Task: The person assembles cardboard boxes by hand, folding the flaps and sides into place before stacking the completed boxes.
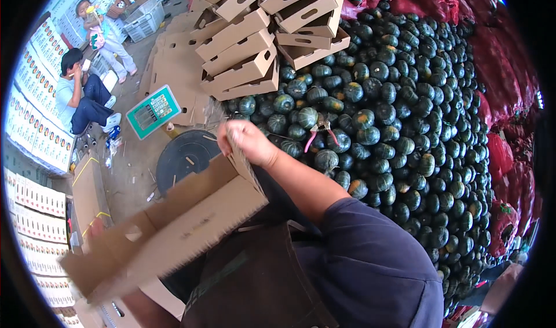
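Observation:
A tan cardboard box [191, 224] hangs tilted in front of my body, its left end blurred by motion. My right hand [246, 143] is closed around the upper edge of the box's right end. Low at the left, my left forearm reaches up behind the box; the box hides most of that hand, and its fingers cannot be made out. Just beyond the box lies a dark round platform [188, 160], beside a scale display with a green frame [153, 112]. Pink-handled pruning shears [320, 132] rest on the heaped green squashes [370, 119].
Open cardboard boxes [243, 56] are piled at the far middle. Red mesh sacks [504, 67] border the squash heap at right. Printed cartons [40, 119] stand stacked along the left. One person [81, 93] sits low by them; another person [107, 41] stands behind, near a grey crate [145, 24].

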Available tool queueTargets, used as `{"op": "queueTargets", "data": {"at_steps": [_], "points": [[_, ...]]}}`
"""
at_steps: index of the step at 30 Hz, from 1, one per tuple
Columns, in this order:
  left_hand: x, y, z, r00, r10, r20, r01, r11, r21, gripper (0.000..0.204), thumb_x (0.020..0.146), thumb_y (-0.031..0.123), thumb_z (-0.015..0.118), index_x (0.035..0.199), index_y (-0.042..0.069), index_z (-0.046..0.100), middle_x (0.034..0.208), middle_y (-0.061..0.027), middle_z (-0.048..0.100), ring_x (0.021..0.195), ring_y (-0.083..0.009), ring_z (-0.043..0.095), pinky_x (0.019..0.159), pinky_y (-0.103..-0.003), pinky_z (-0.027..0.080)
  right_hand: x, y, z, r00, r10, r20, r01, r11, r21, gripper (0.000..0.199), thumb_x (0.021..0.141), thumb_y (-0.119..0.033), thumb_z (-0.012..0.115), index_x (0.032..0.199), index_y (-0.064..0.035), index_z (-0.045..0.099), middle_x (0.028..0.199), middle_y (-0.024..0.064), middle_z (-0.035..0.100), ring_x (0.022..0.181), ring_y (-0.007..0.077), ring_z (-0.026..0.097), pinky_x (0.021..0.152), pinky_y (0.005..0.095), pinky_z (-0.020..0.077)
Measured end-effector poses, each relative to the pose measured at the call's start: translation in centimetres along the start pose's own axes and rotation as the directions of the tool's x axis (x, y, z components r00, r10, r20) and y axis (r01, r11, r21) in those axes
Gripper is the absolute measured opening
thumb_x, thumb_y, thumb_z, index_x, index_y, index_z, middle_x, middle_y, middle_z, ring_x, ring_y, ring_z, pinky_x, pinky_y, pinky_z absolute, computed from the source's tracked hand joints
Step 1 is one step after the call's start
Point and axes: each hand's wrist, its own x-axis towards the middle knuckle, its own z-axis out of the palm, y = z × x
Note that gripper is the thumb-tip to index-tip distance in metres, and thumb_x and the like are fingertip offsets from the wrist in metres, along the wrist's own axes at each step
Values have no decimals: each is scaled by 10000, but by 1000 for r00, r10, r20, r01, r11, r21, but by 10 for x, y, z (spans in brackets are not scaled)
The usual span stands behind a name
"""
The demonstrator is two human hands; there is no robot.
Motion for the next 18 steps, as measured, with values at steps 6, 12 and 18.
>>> {"op": "queueTargets", "data": {"at_steps": [6, 12, 18], "points": [[-56, -28, 21, 956, -262, 135, -115, 90, 989, 326, 647, 119, 686, 924, 40, 532, 899, -142, 519, 848, -311, 499, 768, -402, 398, -47, -29, 5, 970, 107, 220, 110, 610, -785, 251, 756, -268, 645, 639, -106, 494, 666, 16, 537, 645, 176, 529, 560, 325, 414], [-80, 1, -2, 674, -447, 588, -711, -176, 681, 407, 671, 169, 682, 1035, 55, 540, 1002, -150, 535, 995, -314, 504, 958, -504, 319, -90, -76, -3, 682, 242, 690, 639, 262, -723, 406, 713, -274, 625, 1081, -135, 524, 933, 59, 581, 1003, 245, 506, 872, 436, 342], [-89, -42, -13, 982, -157, -110, 160, 987, 26, 429, 874, 213, 494, 1252, 34, 396, 1246, -161, 455, 1124, -287, 471, 997, -490, 303, -73, -63, 16, 675, 590, 443, -479, 807, -345, 375, 822, -199, 623, 1133, -30, 502, 1095, 68, 560, 1042, 147, 495, 887, 308, 380]]}}
